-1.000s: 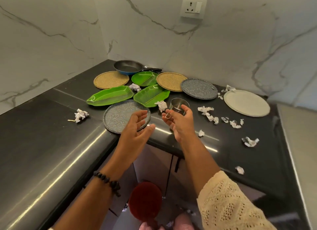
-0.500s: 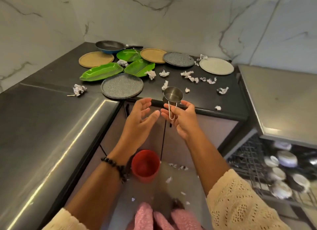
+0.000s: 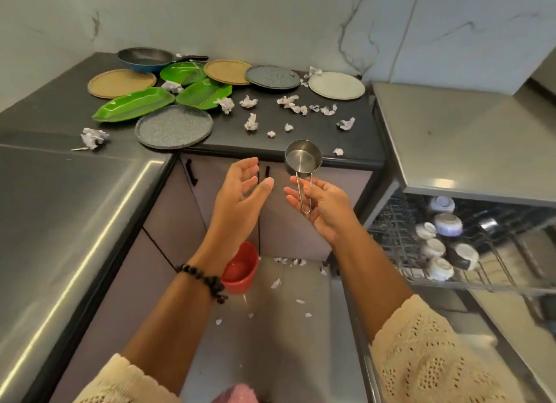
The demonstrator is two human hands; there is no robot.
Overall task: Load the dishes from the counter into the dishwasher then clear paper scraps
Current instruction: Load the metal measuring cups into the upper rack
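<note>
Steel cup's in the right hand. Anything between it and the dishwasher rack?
Nothing visible: the right hand holds the small steel measuring cup by its wire handle, and open air separates it from the pulled-out dishwasher rack, which already holds upturned bowls.

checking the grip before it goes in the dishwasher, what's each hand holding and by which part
The right hand holds the steel measuring cup by its wire handle, pinched between fingers and thumb. The left hand is open and holds nothing.

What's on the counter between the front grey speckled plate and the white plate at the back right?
In the head view, only crumpled paper scraps lie scattered on the dark counter between the grey speckled plate and the white plate; no dishes.
</note>
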